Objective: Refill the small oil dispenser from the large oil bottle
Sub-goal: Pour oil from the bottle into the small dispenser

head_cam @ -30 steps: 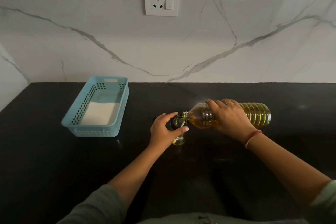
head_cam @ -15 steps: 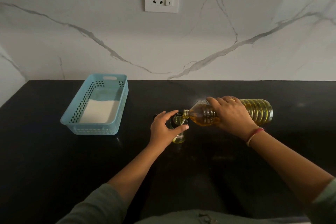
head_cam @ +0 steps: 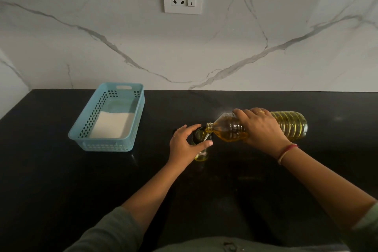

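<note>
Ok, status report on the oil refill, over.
Left hand grips small dispenser. Right hand holds large bottle tipped, mouth over dispenser. Blue basket off left, clear of pour.

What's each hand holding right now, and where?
Left hand grips the small dispenser around its top; right hand grips the large oil bottle just behind its shoulder.
</note>
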`<state>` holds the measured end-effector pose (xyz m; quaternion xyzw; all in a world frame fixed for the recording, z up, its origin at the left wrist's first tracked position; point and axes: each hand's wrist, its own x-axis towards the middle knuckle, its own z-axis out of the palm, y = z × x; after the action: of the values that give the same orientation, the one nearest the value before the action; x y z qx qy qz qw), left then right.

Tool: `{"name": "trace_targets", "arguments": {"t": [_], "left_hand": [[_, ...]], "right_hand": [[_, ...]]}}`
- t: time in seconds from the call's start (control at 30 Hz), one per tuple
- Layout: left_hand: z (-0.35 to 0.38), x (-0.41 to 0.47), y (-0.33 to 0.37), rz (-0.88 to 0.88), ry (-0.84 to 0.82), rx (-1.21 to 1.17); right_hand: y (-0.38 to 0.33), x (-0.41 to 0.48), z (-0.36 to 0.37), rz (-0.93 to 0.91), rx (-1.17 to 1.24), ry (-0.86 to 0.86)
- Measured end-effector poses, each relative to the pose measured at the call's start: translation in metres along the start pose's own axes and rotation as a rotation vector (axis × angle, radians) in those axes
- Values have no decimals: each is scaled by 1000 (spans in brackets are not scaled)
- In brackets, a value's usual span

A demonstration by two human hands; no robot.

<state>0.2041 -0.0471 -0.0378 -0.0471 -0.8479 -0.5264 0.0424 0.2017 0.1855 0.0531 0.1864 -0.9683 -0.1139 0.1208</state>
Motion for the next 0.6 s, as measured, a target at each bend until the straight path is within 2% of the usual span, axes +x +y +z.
{"name": "trace_targets", "arguments": {"t": [0.6], "left_hand": [[0, 0, 0, 0, 5, -16]], "right_hand": [[2, 1, -2, 10, 3, 0]]}}
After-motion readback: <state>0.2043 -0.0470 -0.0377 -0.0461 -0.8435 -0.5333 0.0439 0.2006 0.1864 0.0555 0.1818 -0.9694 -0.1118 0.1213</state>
